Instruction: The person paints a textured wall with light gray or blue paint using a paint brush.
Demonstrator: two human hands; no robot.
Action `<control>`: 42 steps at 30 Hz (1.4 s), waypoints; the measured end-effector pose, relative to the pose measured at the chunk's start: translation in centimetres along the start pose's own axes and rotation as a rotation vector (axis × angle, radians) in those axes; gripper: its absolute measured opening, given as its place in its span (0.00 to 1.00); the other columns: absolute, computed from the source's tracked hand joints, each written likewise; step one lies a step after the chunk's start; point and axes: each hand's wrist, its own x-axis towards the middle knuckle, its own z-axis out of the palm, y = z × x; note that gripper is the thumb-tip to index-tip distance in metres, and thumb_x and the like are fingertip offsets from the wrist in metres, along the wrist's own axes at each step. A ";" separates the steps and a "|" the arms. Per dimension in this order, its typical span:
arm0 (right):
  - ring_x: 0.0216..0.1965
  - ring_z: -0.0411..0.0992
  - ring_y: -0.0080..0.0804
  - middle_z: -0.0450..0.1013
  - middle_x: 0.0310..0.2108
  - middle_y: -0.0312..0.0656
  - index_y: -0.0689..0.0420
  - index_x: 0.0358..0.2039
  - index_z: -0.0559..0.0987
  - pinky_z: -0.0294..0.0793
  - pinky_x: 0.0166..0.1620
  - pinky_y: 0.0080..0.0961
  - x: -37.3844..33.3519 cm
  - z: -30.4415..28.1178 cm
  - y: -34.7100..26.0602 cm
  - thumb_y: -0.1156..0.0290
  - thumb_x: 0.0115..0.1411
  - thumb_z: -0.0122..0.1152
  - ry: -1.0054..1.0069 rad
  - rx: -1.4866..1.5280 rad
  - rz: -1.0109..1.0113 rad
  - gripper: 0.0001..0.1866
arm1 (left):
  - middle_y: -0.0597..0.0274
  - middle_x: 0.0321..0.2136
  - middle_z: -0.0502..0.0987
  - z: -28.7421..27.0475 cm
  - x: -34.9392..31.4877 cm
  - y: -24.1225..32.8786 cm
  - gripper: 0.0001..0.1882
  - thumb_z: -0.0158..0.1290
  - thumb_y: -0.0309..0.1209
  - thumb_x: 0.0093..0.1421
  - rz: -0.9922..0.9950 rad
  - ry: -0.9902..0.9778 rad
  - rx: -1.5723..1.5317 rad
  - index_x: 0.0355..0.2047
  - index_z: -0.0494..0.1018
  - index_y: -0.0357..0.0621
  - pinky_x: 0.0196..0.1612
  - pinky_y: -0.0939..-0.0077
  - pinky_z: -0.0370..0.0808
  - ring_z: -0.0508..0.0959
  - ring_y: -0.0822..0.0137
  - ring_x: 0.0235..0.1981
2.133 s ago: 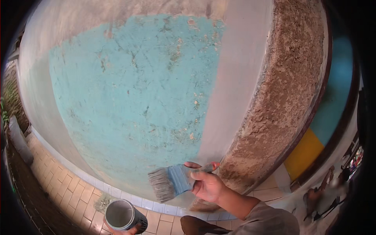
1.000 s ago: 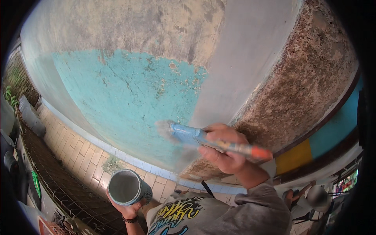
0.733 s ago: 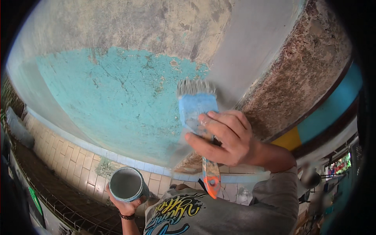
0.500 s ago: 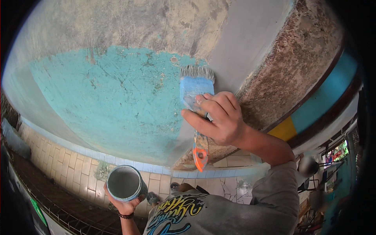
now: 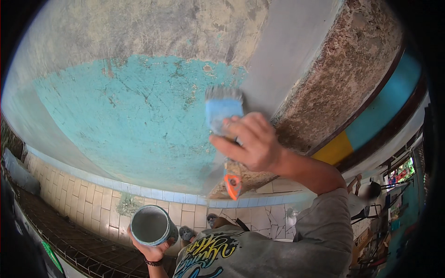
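My right hand [image 5: 255, 143] is closed round the handle of a wide paintbrush [image 5: 224, 111] with a blue ferrule and an orange handle tip. Its grey bristles touch the wall [image 5: 139, 111], where worn turquoise paint meets a smooth grey painted band [image 5: 282, 51]. Both hand and brush are slightly blurred. Low on the left, my left hand [image 5: 150, 250] grips a round paint container [image 5: 174, 231] from the side and below. The container is tilted so that its open top shows grey paint inside.
A rough brown strip [image 5: 343, 69] runs beside the grey band, with blue and yellow panels [image 5: 336, 150] beyond. Light tiles [image 5: 88, 199] cover the floor along the wall's foot. A metal grating [image 5: 79, 245] lies at lower left. Another person [image 5: 366, 192] is at far right, near furniture.
The brush in my right hand has moved slightly left and down along the wall. My left hand with the container has shifted a little right and down.
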 end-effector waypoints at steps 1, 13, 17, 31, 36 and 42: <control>0.32 0.67 0.33 0.69 0.32 0.39 0.51 0.34 0.80 0.65 0.36 0.26 0.8 -0.6 0.6 0.70 0.49 0.60 0.042 -0.032 0.022 0.10 | 0.53 0.45 0.72 -0.1 -0.1 0.0 0.60 0.73 0.56 0.29 0.012 0.012 0.023 0.54 0.54 0.34 0.47 0.69 0.73 0.75 0.63 0.44; 0.33 0.68 0.30 0.71 0.34 0.40 0.52 0.33 0.80 0.66 0.36 0.26 1.9 -1.9 2.2 0.70 0.51 0.59 0.106 -0.082 -0.001 0.08 | 0.52 0.46 0.71 1.1 0.6 -0.5 0.61 0.74 0.54 0.29 0.025 -0.022 -0.082 0.55 0.51 0.34 0.48 0.66 0.72 0.74 0.62 0.46; 0.33 0.68 0.31 0.71 0.33 0.40 0.53 0.32 0.79 0.66 0.36 0.26 0.4 -0.1 1.7 0.69 0.52 0.59 0.015 -0.053 -0.032 0.07 | 0.56 0.46 0.70 2.1 0.8 0.1 0.59 0.72 0.59 0.30 0.031 0.021 -0.071 0.53 0.55 0.36 0.48 0.66 0.71 0.73 0.63 0.46; 0.31 0.67 0.31 0.70 0.31 0.41 0.54 0.31 0.78 0.64 0.31 0.24 1.7 0.1 0.6 0.70 0.48 0.58 -0.043 0.019 -0.024 0.09 | 0.53 0.50 0.68 2.2 -0.8 -1.5 0.69 0.72 0.59 0.29 -0.047 0.043 -0.084 0.61 0.46 0.32 0.54 0.65 0.68 0.71 0.61 0.50; 0.29 0.67 0.32 0.71 0.33 0.43 0.54 0.34 0.79 0.65 0.30 0.24 4.1 -0.2 2.1 0.70 0.49 0.59 0.023 -0.050 -0.019 0.10 | 0.52 0.47 0.70 2.1 -0.5 -1.4 0.63 0.74 0.55 0.30 0.020 0.019 -0.057 0.56 0.49 0.35 0.48 0.66 0.73 0.74 0.61 0.46; 0.29 0.67 0.32 0.70 0.31 0.42 0.54 0.33 0.79 0.65 0.29 0.25 2.6 0.5 -0.2 0.71 0.49 0.58 -0.180 0.121 -0.022 0.09 | 0.53 0.46 0.71 1.9 -0.4 -0.7 0.62 0.74 0.55 0.29 -0.004 -0.005 -0.066 0.55 0.50 0.35 0.47 0.67 0.73 0.75 0.62 0.45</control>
